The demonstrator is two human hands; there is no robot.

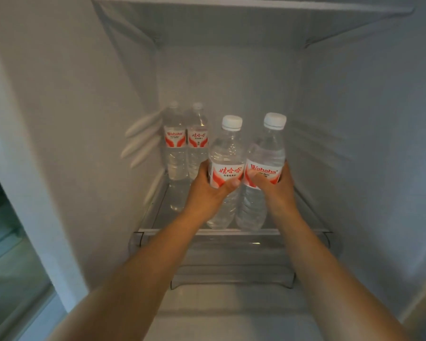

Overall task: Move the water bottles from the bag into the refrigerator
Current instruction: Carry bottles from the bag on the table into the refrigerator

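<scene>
Both my arms reach into the open refrigerator. My left hand (pixel 208 190) grips a clear water bottle (pixel 228 153) with a white cap and red-and-white label. My right hand (pixel 278 185) grips a second bottle of the same kind (pixel 268 148), touching the first. Both held bottles are upright, near the front of the glass shelf (pixel 158 210); I cannot tell whether their bases touch it. Two more bottles (pixel 174 143) (pixel 197 141) stand side by side at the back left of that shelf. The bag is out of view.
The refrigerator's white side walls (pixel 84 119) close in on left and right, with ribbed shelf supports (pixel 143 139) on the left wall. Another shelf (pixel 231 3) spans overhead. A clear drawer front (pixel 231 274) sits below the glass shelf.
</scene>
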